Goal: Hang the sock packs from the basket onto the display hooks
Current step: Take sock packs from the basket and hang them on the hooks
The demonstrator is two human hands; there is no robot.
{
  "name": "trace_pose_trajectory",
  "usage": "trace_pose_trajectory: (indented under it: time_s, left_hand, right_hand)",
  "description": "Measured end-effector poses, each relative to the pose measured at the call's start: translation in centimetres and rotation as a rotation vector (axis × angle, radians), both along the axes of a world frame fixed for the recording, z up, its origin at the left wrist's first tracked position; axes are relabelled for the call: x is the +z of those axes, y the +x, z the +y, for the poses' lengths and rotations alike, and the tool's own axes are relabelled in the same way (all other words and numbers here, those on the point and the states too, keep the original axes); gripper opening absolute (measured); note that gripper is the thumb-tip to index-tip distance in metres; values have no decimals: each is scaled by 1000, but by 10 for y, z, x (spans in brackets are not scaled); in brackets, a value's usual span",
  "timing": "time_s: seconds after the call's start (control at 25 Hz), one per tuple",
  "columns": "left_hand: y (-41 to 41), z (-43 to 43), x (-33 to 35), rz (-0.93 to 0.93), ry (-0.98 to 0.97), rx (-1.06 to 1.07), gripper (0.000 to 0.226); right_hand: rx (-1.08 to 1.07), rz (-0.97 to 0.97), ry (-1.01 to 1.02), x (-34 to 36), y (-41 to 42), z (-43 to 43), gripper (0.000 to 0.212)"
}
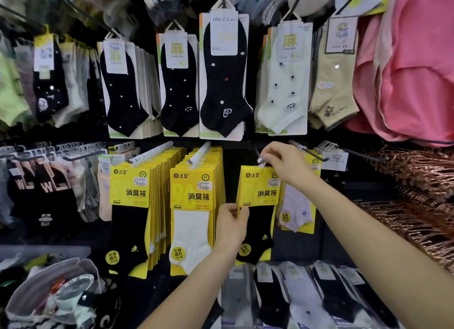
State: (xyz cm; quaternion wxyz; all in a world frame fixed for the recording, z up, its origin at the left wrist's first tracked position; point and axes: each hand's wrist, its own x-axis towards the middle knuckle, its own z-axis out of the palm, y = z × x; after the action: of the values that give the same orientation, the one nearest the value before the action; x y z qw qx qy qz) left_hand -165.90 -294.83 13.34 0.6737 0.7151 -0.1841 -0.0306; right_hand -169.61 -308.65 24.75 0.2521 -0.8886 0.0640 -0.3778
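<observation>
My right hand (282, 162) pinches the sock pack (260, 192) by its tab, while my left hand (231, 226) grips its edge to hang it straight.

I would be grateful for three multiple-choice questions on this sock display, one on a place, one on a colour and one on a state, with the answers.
1. Where is the held sock pack relative to the row of white-sock packs?
A. To its right
B. To its left
C. Above it

2. What colour is the sock in the held pack?
A. White
B. Black
C. Pink

3. What is the right hand doing?
A. Resting open on the basket
B. Holding a pink garment
C. Pinching the pack's white hanger

Answers:
1 A: it is beside that row, on the right in the view.
2 B: the sock below its yellow card is black.
3 C: it pinches the hanger at the pack's top, while the left hand holds the card's lower left edge.
</observation>
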Motion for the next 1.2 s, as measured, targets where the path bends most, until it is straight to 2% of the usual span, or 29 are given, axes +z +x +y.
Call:
trace_pose_trajectory:
  time_s: [0.04, 0.12, 0.24, 0.4, 0.48, 0.56, 0.68, 0.8, 0.92, 1.08, 1.2]
  left_hand:
    - [-1, 1, -2, -58, 36, 14, 35]
    - [2, -2, 1, -215, 90, 58, 51]
    - [12, -16, 19, -327, 101, 20, 58]
    - [14, -27, 27, -257, 52, -98, 35]
    - [8, -19, 17, -209, 41, -113, 41]
    - [-2, 4, -13, -203, 126, -105, 59]
    - [-32, 57, -91, -156, 210, -180, 65]
    - [-65, 113, -182, 86, 286, -157, 57]
    - [-87, 163, -257, 234, 403, -34, 44]
    - [-108, 209, -326, 342, 554, -32, 37]
    - [-116, 212, -348, 329, 613, -101, 29]
  right_hand:
    - [-5, -43, 26, -5, -1, -3, 9]
    - [-26, -107, 95, -17, -3, -10, 22]
    - [-22, -9, 228, -48, -6, -15, 43]
    - [126, -5, 422, -71, -8, -2, 55]
    - [105, -8, 524, -81, -14, 3, 64]
    - [-12, -18, 606, -109, -30, 8, 65]
    - [-138, -34, 628, -188, -68, 32, 49]
    - [-99, 223, 676, -276, -94, 75, 30]
    - [-63, 498, 701, -346, -110, 114, 32]
    - [-93, 840, 596, -416, -132, 149, 32]
    - [-142, 971, 543, -452, -151, 158, 31]
